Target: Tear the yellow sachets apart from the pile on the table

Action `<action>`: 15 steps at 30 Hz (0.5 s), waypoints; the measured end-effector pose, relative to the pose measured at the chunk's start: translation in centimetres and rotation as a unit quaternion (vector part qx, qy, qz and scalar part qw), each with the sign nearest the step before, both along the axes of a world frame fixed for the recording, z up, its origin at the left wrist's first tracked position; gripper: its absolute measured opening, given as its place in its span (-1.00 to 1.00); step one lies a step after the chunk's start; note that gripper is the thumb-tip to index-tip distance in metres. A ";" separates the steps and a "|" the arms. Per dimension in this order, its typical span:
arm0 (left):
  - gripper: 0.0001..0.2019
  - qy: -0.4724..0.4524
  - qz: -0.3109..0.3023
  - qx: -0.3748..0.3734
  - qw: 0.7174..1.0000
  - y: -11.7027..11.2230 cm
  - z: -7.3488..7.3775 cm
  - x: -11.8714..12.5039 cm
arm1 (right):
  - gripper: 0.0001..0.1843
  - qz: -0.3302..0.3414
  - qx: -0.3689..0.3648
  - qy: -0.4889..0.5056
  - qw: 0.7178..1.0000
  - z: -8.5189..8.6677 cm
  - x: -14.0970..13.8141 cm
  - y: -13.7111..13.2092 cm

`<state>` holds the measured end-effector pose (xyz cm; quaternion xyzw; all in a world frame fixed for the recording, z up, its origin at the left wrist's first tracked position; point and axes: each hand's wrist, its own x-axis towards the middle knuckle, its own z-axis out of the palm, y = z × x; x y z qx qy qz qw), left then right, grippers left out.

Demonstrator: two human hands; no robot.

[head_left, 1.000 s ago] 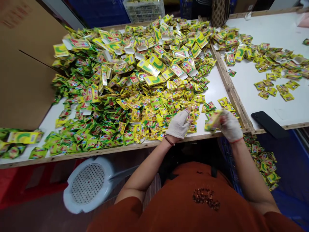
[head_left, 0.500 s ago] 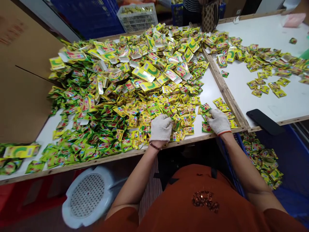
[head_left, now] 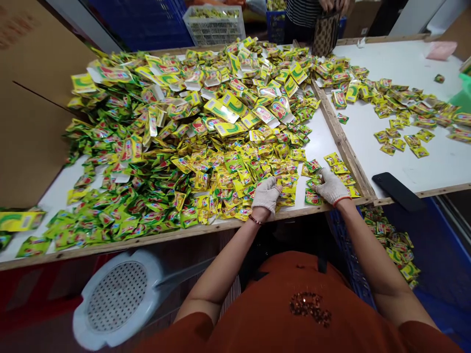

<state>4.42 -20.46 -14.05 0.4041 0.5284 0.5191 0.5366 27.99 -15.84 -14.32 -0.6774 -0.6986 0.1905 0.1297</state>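
Observation:
My left hand (head_left: pixel 267 194), in a white glove with bare fingertips, is over the front edge of a big pile of small yellow and green packets (head_left: pixel 221 181). Its fingers are bent together and point right; whatever lies between them is hidden. On the right, my gloved right hand (head_left: pixel 331 187) has its fingertips closed at a green packet (head_left: pixel 312 183). Another green packet (head_left: pixel 312 197) lies just in front, and one more green packet (head_left: pixel 313 166) just behind. Beyond the right hand, several yellow packets (head_left: pixel 339 168) are laid out near the wooden divider.
Flat yellow boxes (head_left: pixel 230 105) top the pile. A wooden divider (head_left: pixel 342 132) splits the white table. A black phone (head_left: pixel 397 190) overhangs the front edge. Below are a blue crate (head_left: pixel 434 245) of packets and a stool (head_left: pixel 117 296). Another person's hands (head_left: pixel 333 6) hold a patterned bag (head_left: pixel 326 34).
My left hand has moved right along the front of the pile, toward my right hand, and its fingers are less curled. My right hand stays by the same green packets. The view has shifted slightly.

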 end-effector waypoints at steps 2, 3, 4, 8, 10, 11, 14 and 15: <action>-0.76 0.016 0.001 0.014 1.000 0.1 -0.3 0.1 | -0.54 0.016 -0.016 0.008 1.000 -0.1 0.4 0.2; -0.79 0.026 0.006 0.017 1.000 0.2 -0.3 0.1 | -0.62 0.022 -0.013 0.004 1.000 0.0 0.5 0.3; -0.80 0.038 0.015 0.016 0.999 0.3 -0.4 0.1 | -0.70 0.026 -0.003 0.002 1.000 0.1 0.5 0.2; -0.80 0.082 0.074 0.004 0.994 0.4 -0.5 0.5 | -0.81 -0.008 0.054 0.129 0.990 1.3 -0.6 -1.3; -0.77 0.076 0.087 0.017 0.993 0.4 -0.5 1.2 | -0.71 -0.021 0.003 0.295 0.955 1.6 -2.0 -2.7; -0.75 0.061 0.089 0.030 0.994 0.3 -0.5 1.6 | -0.63 -0.022 -0.041 0.378 0.925 1.7 -2.8 -3.4; -0.72 -0.029 0.080 0.040 0.996 -0.1 -0.6 3.0 | -0.46 -0.038 -0.135 0.527 0.838 1.3 -5.4 -5.1; -0.72 -0.071 0.074 0.028 0.994 -0.3 -0.7 3.5 | -0.43 -0.055 -0.142 0.549 0.822 1.0 -6.2 -5.4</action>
